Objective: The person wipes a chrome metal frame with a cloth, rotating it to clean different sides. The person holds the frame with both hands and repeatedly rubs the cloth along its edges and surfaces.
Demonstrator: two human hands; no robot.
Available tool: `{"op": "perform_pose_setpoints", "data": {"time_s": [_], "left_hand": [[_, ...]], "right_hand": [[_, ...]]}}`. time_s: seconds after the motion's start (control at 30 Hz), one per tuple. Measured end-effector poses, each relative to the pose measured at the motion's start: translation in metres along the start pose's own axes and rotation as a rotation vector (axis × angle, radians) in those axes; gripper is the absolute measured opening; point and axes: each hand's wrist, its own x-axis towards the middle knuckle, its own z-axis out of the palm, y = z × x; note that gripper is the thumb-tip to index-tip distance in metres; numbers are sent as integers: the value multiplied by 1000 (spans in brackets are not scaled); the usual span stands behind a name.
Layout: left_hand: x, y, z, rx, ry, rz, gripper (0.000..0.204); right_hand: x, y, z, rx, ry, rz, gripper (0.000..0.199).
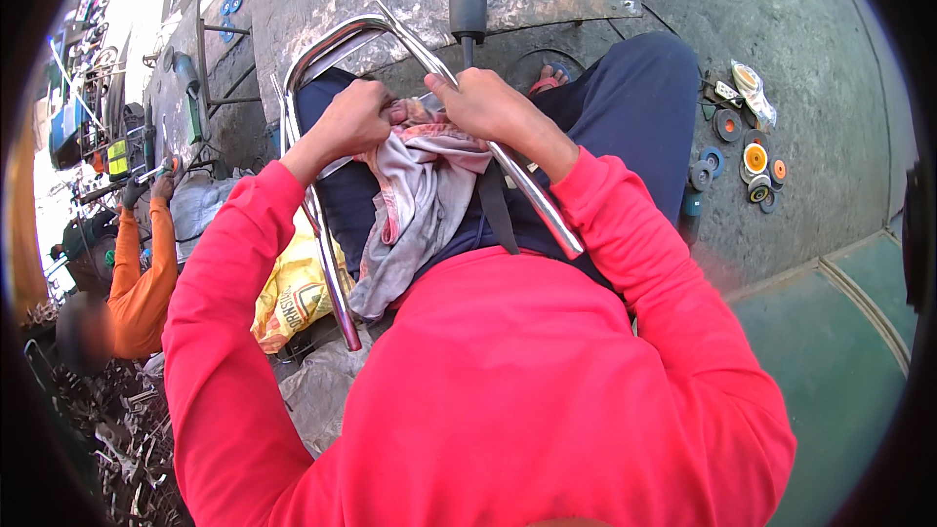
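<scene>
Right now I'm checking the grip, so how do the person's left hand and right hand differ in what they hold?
The left hand is closed as a fist on the bunched grey-pink cloth, beside the bent chrome tube. The right hand wraps the tube's other leg directly, with the cloth beside it. The left hand sits slightly lower in the picture than the right. Both are bare, closed, and over the lap.

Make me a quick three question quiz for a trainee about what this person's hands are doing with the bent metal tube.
1. True or false: both hands grip the chrome tube bare, with no cloth.
2. Which hand is on the tube's straight bar: left or right?
3. What lies on the concrete to the person's right?
A) grinding discs
B) paint cans

Key: 1 false, a rag is bunched there; 2 right; 3 A.
</scene>
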Motion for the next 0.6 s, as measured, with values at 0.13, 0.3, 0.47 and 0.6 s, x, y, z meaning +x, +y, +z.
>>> {"op": "perform_pose_setpoints", "data": {"time_s": [0.13,0.3,0.47,0.6], "left_hand": [[-3,-15,1,111,-23,-24,18],[25,-6,16,79,79,142,20],[42,13,23,-98,123,84,36],[26,9,20,48,147,163,24]], "right_hand": [[10,7,1,-12,20,-4,73],[-2,-6,5,-8,89,18,69],[-6,-7,-10,47,-29,131,76],[2,9,-11,6,-69,7,80]]}}
